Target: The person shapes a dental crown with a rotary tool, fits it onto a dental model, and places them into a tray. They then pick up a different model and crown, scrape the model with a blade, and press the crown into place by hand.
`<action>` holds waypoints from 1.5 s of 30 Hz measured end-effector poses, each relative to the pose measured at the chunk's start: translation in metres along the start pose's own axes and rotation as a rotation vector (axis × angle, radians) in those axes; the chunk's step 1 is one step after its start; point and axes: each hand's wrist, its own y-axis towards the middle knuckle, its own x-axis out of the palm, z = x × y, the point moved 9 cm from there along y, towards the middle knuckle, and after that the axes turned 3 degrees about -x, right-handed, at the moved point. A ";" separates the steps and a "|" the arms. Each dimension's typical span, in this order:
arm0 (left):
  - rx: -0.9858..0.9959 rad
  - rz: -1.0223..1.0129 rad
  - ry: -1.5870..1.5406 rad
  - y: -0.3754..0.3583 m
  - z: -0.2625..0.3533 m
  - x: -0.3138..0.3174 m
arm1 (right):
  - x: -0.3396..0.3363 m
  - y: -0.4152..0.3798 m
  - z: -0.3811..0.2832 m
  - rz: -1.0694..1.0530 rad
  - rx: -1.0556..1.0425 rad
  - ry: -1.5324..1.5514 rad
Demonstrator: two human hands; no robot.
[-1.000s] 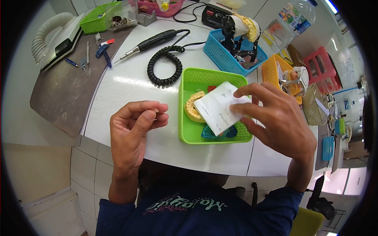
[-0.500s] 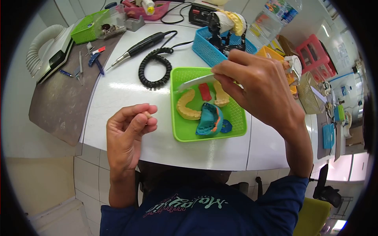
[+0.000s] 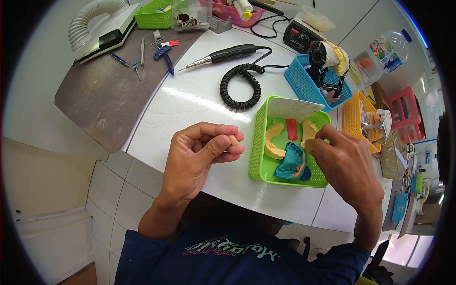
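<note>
My left hand pinches a small cream-coloured piece shaped like a tooth between thumb and fingertips, left of the green basket. Over the basket's right side, my right hand has its fingers closed on the lower end of a yellow plaster dental cast. A second yellow dental cast, curved like a horseshoe, lies at the basket's left. Between them are a red block and a teal dental impression with an orange rim. A white paper leans upright against the basket's back wall.
A black handpiece with a coiled cord lies behind the basket. A blue basket holds a black articulator with casts. To the right stands an orange basket. Small tools lie on a brown mat beside a white suction hose.
My right hand has let go of the white paper, now leaning at the basket's back, and moved down to the right-hand cast. My left hand keeps its pinch. The view has shifted left.
</note>
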 end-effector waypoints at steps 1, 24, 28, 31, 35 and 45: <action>0.001 0.000 -0.004 0.000 0.000 0.000 | 0.004 0.001 -0.001 -0.046 0.001 -0.019; -0.038 0.013 -0.017 -0.001 -0.002 0.003 | -0.023 -0.006 0.012 0.093 0.215 0.263; -0.035 -0.005 -0.058 -0.009 0.001 -0.001 | -0.039 -0.013 0.012 0.235 0.261 0.358; 0.008 -0.003 -0.041 -0.020 0.017 -0.011 | -0.051 -0.020 0.003 0.358 0.294 0.380; 0.141 0.013 0.099 -0.032 0.062 -0.035 | -0.058 -0.021 -0.016 0.480 0.308 0.437; 0.231 0.060 0.292 -0.037 0.142 -0.129 | -0.045 0.052 -0.120 0.413 -0.040 0.648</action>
